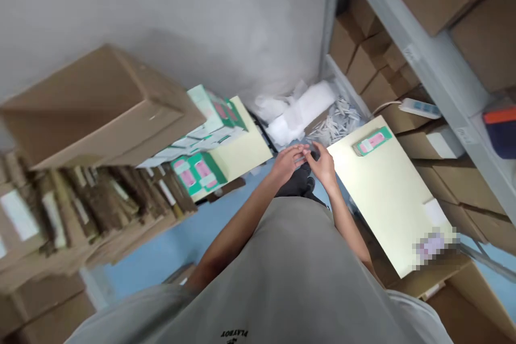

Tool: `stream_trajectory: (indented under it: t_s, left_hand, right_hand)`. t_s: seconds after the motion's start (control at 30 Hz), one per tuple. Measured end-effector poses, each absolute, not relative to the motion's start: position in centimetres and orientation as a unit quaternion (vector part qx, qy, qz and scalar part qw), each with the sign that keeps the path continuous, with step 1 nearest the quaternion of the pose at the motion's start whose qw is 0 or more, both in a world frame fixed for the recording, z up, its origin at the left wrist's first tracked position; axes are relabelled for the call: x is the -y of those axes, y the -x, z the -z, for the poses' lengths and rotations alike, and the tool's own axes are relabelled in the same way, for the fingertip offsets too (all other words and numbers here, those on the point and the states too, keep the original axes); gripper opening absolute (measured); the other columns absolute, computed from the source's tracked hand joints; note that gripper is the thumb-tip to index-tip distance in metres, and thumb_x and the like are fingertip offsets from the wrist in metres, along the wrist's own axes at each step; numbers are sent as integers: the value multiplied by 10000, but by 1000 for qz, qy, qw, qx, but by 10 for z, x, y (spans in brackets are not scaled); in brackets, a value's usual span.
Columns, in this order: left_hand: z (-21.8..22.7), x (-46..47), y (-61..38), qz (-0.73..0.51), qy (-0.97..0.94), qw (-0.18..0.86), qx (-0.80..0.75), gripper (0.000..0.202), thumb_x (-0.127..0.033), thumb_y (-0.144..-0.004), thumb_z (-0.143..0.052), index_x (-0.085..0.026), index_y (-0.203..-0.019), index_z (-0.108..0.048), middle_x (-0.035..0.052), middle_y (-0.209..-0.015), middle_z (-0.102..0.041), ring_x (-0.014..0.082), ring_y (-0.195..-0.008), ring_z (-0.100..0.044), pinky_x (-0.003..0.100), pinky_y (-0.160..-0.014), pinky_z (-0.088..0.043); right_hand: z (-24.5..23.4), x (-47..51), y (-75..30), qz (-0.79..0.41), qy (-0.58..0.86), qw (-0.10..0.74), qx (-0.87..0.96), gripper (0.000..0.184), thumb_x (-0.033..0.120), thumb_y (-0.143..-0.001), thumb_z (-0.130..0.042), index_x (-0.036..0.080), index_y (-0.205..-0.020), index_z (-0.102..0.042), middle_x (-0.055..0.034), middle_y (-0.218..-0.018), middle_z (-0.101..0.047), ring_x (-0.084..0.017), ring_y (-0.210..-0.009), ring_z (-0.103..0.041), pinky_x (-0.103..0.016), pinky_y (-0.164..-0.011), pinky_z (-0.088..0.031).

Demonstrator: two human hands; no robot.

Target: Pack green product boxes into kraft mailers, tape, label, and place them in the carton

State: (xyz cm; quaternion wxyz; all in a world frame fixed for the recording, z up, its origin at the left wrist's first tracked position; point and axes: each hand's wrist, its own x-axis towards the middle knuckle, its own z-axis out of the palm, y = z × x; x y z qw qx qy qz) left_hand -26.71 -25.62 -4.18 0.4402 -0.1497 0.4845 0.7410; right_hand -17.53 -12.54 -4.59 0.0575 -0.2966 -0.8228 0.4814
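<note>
In the head view my left hand (289, 163) and my right hand (322, 165) meet in front of my body at the fingertips. The fingers of both are bent inward and close together. Whatever may be pinched between them is too small and blurred to make out. To the right of my hands is a pale yellow board (382, 193) with a small stack of green and pink packages (373, 141) on it. Left of them, green boxes with pink windows (199, 173) rest on another pale yellow surface (242, 145).
A large open carton (100, 102) stands at the left above a row of packed cardboard pieces (108, 199). Beyond my hands lie white plastic wrapping (302, 113) and a pile of small white pieces (336, 123). Grey shelving (435, 75) with brown boxes and a power strip (421, 108) fills the right.
</note>
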Motion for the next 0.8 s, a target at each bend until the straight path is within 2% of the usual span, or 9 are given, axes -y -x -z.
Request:
stream_trajectory:
  t_s: [0.13,0.23,0.47,0.6,0.8]
  left_hand:
    - [24,332,235,-756,174,374,-508,234,-314,-790,-946,-181,-940,-827,156,-1265,-862,372,-1344,-766,492,-1195,-576]
    - [14,374,211,-774,182,336,-505,216,-304,-786,-909,-168,-943,-847,155,-1202,-869,381,-1318,-776,499,-1187,-577]
    - [-12,456,194,-835,171,230,-470,118,-300,-777,-830,-193,-826,-826,89,-1012,-857,359,-1233,-793,460,-1113,-622]
    - [-29,542,200,-853,137,158,-478,133,-322,-781,-877,-206,-833,-837,80,-1004,-858,343,-1208,-796,425,-1078,-635]
    - [-23,725,195,-847,233,-22,-478,94,-303,-877,-833,-220,-919,-842,77,-1086,-862,294,-1196,-816,421,-1130,-617]
  right_hand:
    - [36,195,168,-541,225,0,810,391,357,-1050,-655,228,-1404,-760,-139,-1365,-842,-297,-1255,-818,-457,-1149,-635]
    - [23,239,161,-562,184,-17,806,394,328,-1040,-640,240,-1403,-767,-125,-1350,-849,-290,-1224,-829,-457,-1131,-648]
    - [-19,329,160,-555,66,3,829,365,411,-1104,-562,264,-1334,-804,-122,-1374,-833,-304,-1246,-802,-471,-1131,-648]
    - [-35,411,179,-578,-11,9,816,391,481,-1133,-556,280,-1355,-808,-123,-1405,-820,-304,-1261,-797,-472,-1135,-646]
    - [-31,575,220,-577,-137,-70,802,366,513,-1103,-648,284,-1333,-816,-111,-1367,-842,-291,-1243,-823,-464,-1149,-640]
